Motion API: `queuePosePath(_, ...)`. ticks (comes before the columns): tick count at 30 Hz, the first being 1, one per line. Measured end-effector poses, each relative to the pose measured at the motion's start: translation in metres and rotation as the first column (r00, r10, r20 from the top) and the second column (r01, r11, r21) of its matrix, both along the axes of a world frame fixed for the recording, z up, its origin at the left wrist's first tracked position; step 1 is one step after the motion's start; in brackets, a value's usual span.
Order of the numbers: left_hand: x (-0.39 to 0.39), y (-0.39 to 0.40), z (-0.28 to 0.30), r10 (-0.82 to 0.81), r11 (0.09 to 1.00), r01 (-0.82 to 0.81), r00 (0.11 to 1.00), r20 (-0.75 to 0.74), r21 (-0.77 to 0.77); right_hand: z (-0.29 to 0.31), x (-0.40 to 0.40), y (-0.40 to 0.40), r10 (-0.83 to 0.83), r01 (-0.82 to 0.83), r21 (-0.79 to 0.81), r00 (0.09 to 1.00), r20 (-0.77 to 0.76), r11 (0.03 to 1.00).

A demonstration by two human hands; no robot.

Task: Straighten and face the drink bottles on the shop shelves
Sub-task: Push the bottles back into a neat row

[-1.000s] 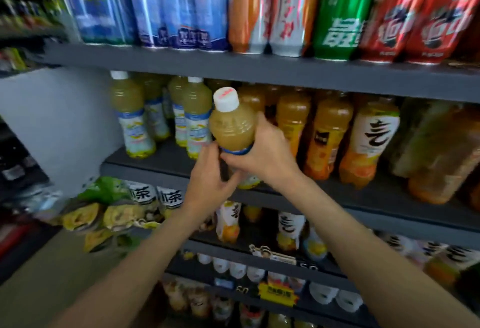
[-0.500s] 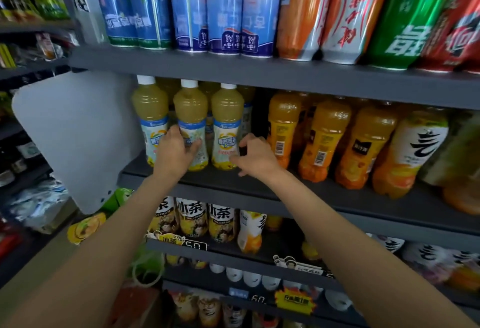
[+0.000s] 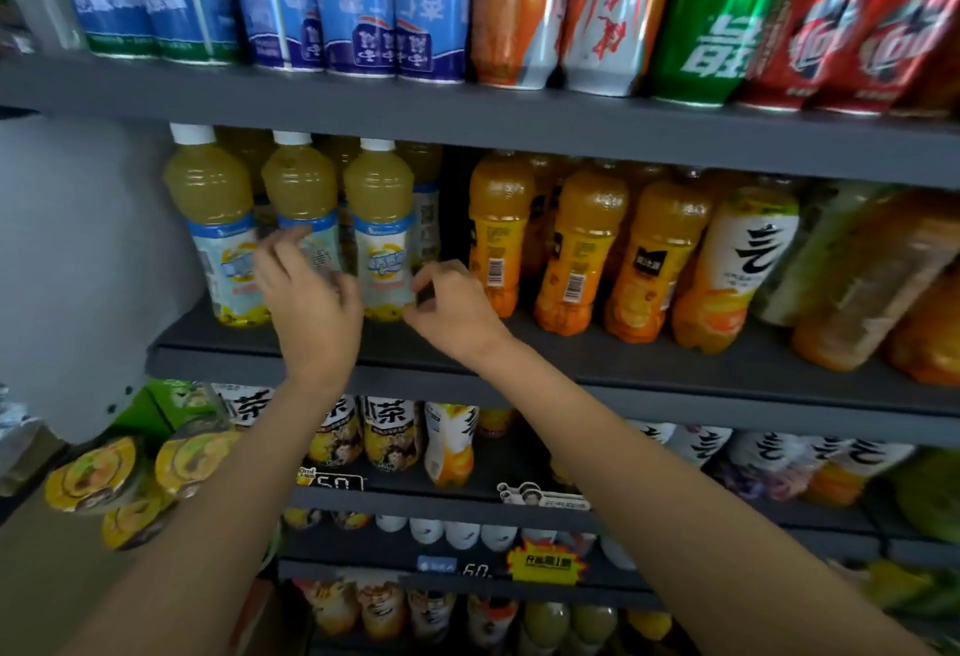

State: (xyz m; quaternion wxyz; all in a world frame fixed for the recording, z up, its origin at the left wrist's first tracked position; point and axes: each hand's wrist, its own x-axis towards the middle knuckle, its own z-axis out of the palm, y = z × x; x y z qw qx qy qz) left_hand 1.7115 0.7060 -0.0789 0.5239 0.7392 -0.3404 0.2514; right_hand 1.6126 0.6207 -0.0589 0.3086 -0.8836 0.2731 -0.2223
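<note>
Facing step, middle shelf (image 3: 519, 369). Three pale yellow bottles stood upright in the front row at the shelf's left end. The left hand (image 3: 311, 307) lay against the label of the middle bottle (image 3: 300, 198), fingers blurred; whether its grip pinched the bottle cannot be told. The right hand (image 3: 452, 310) hovered just beside the third bottle (image 3: 382, 240), fingers loosely curled on nothing. The orange bottles (image 3: 576, 250) alongside showed barcodes outward; the next move probably called for turning those labels forward.

grey shelf (image 3: 623, 369); yellow juice bottles (image 3: 382, 229) left; orange drink bottles (image 3: 576, 245) right; all upright
</note>
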Motion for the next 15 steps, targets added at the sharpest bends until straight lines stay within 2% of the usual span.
queuePosePath(4, -0.064, -0.031, 0.007, -0.242, 0.970, 0.245, 0.961, 0.133, -0.003, 0.009, -0.080, -0.022, 0.032, -0.026, -0.040, 0.990, 0.138, 0.999)
queuePosePath(9, -0.158, -0.085, 0.012, -0.476, 0.877, 0.479, 0.857, 0.199, 0.039, 0.019, -0.194, -0.068, -0.197, 0.218, -0.033, 0.930, 0.311, 0.975)
queuePosePath(12, -0.212, -0.117, 0.006, -0.578, 0.816, 0.573, 0.800, 0.163, 0.080, 0.014, -0.266, -0.099, -0.423, 0.484, -0.023, 0.785, 0.453, 0.875)
queuePosePath(15, -0.264, -0.147, 0.002, -0.627, 0.779, 0.615, 0.764, 0.155, 0.119, 0.008, -0.339, -0.131, -0.635, 0.753, 0.011, 0.547, 0.545, 0.657)
